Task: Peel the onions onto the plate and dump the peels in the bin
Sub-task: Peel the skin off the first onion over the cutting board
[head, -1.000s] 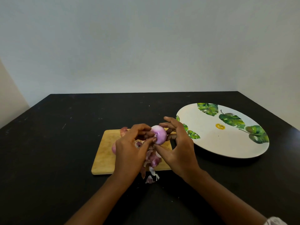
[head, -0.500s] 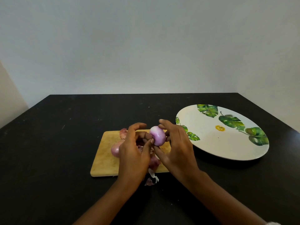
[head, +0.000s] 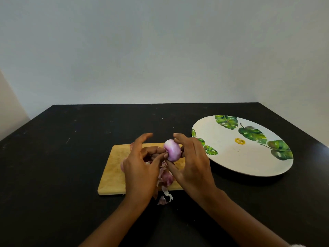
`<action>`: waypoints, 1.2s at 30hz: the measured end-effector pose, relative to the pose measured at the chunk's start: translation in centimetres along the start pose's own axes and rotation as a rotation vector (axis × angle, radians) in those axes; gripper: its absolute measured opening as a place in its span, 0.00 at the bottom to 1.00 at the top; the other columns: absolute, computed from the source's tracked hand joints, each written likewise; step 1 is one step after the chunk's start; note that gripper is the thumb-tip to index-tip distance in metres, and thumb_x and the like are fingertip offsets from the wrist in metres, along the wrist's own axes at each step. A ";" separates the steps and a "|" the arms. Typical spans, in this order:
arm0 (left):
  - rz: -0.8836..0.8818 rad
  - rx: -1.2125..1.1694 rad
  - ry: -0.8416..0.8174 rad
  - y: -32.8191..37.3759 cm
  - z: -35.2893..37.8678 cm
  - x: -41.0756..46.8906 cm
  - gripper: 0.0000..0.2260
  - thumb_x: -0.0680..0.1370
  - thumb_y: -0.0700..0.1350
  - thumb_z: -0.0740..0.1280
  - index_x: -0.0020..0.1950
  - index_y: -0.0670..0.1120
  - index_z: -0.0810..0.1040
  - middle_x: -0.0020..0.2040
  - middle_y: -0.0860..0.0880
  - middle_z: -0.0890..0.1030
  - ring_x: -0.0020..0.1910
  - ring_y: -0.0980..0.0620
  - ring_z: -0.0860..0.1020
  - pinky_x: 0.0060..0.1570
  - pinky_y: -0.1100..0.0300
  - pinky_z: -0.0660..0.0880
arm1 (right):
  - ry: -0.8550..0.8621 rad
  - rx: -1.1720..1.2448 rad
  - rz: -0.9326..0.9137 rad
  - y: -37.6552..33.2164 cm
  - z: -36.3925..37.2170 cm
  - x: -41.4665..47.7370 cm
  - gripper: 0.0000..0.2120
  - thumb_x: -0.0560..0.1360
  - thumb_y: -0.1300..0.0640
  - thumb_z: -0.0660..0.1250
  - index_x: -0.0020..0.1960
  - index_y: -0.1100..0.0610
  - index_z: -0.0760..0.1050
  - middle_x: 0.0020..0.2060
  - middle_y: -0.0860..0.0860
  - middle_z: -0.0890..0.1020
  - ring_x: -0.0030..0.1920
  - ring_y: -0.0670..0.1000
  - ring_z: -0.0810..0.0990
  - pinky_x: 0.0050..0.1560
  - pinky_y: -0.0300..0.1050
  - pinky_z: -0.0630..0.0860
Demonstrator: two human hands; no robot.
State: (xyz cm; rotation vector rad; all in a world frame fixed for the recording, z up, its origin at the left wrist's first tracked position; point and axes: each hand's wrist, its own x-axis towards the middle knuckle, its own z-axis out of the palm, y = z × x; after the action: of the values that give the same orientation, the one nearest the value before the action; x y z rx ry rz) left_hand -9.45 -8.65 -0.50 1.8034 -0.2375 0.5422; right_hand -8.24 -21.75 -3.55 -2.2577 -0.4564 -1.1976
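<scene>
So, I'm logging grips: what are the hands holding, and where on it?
An onion: the right hand grips its right side, thumb beneath; the left hand pinches at its left end.

Your left hand hides most of the loose onions on the board; your right hand covers part of the held onion. The yellow mark on the plate is unreadable.

Likely a home kitchen: wooden chopping board and leaf-printed plate on a black table
</scene>
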 end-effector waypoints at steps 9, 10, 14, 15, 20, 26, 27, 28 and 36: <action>-0.199 -0.084 -0.065 -0.7 0.1 0.4 0.18 0.71 0.38 0.73 0.56 0.51 0.73 0.41 0.53 0.82 0.41 0.66 0.79 0.38 0.76 0.72 | -0.043 -0.028 -0.052 -0.4 -0.1 -0.1 0.34 0.64 0.59 0.80 0.64 0.59 0.66 0.51 0.59 0.82 0.48 0.55 0.82 0.51 0.48 0.79; -0.190 -0.072 -0.067 -0.6 0.2 0.3 0.16 0.71 0.37 0.72 0.55 0.50 0.73 0.41 0.53 0.81 0.41 0.67 0.79 0.38 0.76 0.72 | -0.045 -0.031 -0.050 -0.5 -0.1 -0.1 0.35 0.64 0.59 0.80 0.64 0.59 0.66 0.50 0.59 0.82 0.48 0.56 0.82 0.51 0.48 0.79; -0.141 -0.026 -0.078 -0.2 0.5 -0.2 0.13 0.74 0.34 0.68 0.46 0.51 0.71 0.39 0.54 0.78 0.39 0.70 0.76 0.37 0.78 0.69 | -0.054 -0.043 -0.036 -0.7 0.1 0.0 0.38 0.61 0.60 0.82 0.64 0.58 0.66 0.50 0.60 0.82 0.47 0.57 0.83 0.50 0.50 0.80; -0.138 -0.018 -0.087 -0.1 0.6 -0.3 0.13 0.75 0.34 0.67 0.45 0.51 0.70 0.39 0.54 0.77 0.39 0.69 0.76 0.37 0.77 0.70 | -0.054 -0.046 -0.035 -0.8 0.2 0.0 0.39 0.60 0.61 0.82 0.64 0.58 0.66 0.50 0.60 0.82 0.47 0.57 0.83 0.49 0.50 0.80; -0.116 0.047 -0.116 0.0 0.8 -0.8 0.13 0.77 0.35 0.64 0.43 0.53 0.66 0.38 0.53 0.76 0.38 0.62 0.77 0.36 0.70 0.74 | -0.029 -0.021 -0.003 -1.2 0.5 -0.1 0.34 0.64 0.61 0.79 0.65 0.58 0.66 0.50 0.58 0.82 0.48 0.55 0.82 0.50 0.48 0.80; 0.002 0.156 -0.149 -0.6 0.9 -1.4 0.18 0.76 0.36 0.60 0.44 0.62 0.63 0.37 0.49 0.76 0.37 0.51 0.77 0.40 0.50 0.76 | -0.040 0.035 0.054 -1.6 0.7 0.0 0.33 0.66 0.58 0.75 0.67 0.57 0.64 0.50 0.58 0.82 0.48 0.56 0.82 0.50 0.47 0.79; 0.035 0.164 -0.147 -0.7 1.0 -1.4 0.13 0.76 0.40 0.59 0.43 0.60 0.63 0.37 0.50 0.75 0.37 0.51 0.76 0.42 0.54 0.75 | -0.042 0.049 0.079 -1.6 0.7 0.1 0.33 0.66 0.57 0.74 0.67 0.57 0.64 0.51 0.58 0.82 0.48 0.56 0.82 0.50 0.47 0.79; 0.069 0.171 -0.144 -0.7 1.0 -1.4 0.07 0.75 0.44 0.57 0.42 0.58 0.63 0.36 0.52 0.74 0.37 0.53 0.75 0.44 0.59 0.73 | -0.044 0.068 0.107 -1.7 0.7 0.1 0.32 0.67 0.56 0.74 0.67 0.56 0.65 0.51 0.58 0.82 0.48 0.56 0.82 0.50 0.47 0.78; 0.018 0.141 -0.146 -0.8 0.7 -0.5 0.08 0.75 0.34 0.58 0.40 0.45 0.67 0.37 0.48 0.74 0.38 0.48 0.75 0.36 0.54 0.72 | -0.128 0.388 0.462 -2.4 0.0 0.6 0.38 0.64 0.54 0.80 0.65 0.44 0.61 0.47 0.41 0.77 0.45 0.40 0.79 0.49 0.26 0.73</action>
State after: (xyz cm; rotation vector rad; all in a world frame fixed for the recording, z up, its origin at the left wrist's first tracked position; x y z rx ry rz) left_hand -9.36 -9.16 -1.59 1.9825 -0.3225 0.4494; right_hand -9.11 -19.81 -2.32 -1.9608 -0.1754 -0.6675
